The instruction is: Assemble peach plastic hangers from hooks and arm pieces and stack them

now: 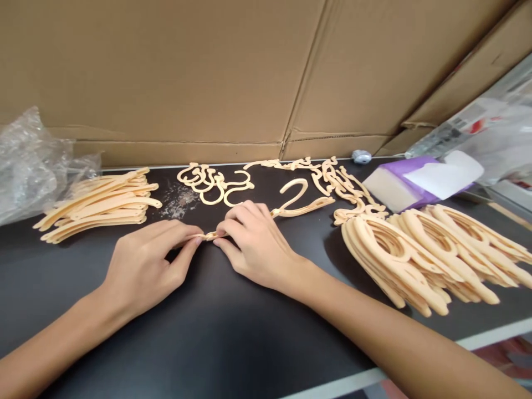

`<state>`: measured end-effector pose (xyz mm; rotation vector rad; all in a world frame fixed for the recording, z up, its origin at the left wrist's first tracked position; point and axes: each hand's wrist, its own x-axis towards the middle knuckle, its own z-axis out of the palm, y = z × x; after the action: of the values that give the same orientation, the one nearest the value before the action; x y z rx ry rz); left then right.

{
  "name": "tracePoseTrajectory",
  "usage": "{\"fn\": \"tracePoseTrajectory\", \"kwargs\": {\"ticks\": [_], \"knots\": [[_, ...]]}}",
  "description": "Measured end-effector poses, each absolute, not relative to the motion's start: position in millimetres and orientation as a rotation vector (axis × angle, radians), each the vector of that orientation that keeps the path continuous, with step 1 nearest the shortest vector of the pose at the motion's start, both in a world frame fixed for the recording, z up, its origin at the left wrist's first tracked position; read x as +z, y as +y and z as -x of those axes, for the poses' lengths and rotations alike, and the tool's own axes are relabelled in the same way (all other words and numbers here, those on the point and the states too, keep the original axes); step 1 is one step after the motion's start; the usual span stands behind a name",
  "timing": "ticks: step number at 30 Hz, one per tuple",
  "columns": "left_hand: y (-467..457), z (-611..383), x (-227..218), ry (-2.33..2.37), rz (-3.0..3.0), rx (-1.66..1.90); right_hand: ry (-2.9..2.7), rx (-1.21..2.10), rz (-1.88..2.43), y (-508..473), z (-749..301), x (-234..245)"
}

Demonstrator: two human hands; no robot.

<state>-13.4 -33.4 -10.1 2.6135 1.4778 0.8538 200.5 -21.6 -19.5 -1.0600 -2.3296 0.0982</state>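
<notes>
My left hand pinches one end of a small cream plastic hanger piece between thumb and fingers. My right hand grips the same piece from the other side, so the fingertips of both hands nearly meet over the black table. Just past my right hand lie a cream hook and a hanger arm; my fingers hide whether these join the held piece. Behind the hands are several loose hooks. A stack of hanger arms rests on the left.
Several folded hangers are piled at the right, by a purple tissue pack. Small curved parts lie behind them. Clear plastic wrap sits at far left. A cardboard wall closes off the back of the black table.
</notes>
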Motion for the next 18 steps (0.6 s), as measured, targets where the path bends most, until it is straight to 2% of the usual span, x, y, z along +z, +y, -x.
{"fn": "tracePoseTrajectory", "kwargs": {"ticks": [7,18], "knots": [[-33.4,15.0,-9.9,1.477,-2.677,0.738,-2.467,0.176,1.024,-19.2,-198.2,-16.7],[-27.8,10.6,-3.0,1.591,-2.505,0.549,-2.626,0.022,0.995,-15.9,-194.7,-17.0]]}}
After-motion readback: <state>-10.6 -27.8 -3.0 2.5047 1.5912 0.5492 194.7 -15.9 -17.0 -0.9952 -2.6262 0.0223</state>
